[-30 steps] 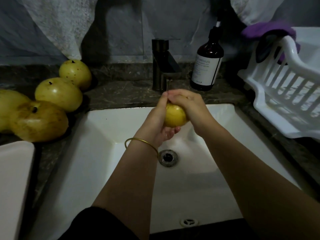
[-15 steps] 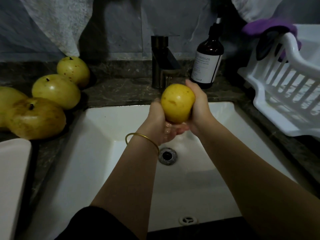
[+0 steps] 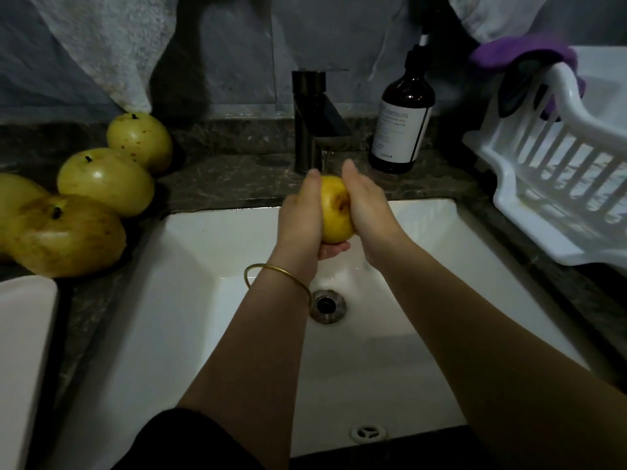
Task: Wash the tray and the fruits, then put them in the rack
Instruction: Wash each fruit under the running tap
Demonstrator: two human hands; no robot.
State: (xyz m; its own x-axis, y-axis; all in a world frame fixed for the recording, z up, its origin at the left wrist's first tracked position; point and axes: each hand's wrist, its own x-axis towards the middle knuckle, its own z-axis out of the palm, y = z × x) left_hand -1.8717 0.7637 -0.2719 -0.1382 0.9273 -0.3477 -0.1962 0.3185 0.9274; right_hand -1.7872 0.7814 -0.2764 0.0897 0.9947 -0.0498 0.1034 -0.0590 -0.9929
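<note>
Far left: a white slab, probably the tray (image 3: 23, 351), cut off by the frame edge. Four yellow-green fruits (image 3: 101, 181) sit clustered on the dark counter (image 3: 220, 178), left of the sink (image 3: 176, 300). Over the basin, the left hand (image 3: 300, 222) grips one yellow fruit (image 3: 334, 212), fingers curled beneath it. The right hand (image 3: 368, 212) clasps the other side, thumb up, fingers hidden behind. The fruit is just under the faucet (image 3: 312, 120), in a thin stream. Brown bottle (image 3: 402, 117) to the right. White rack (image 3: 559, 184) far right, purple cloth (image 3: 522, 54) draped on its rim.
</note>
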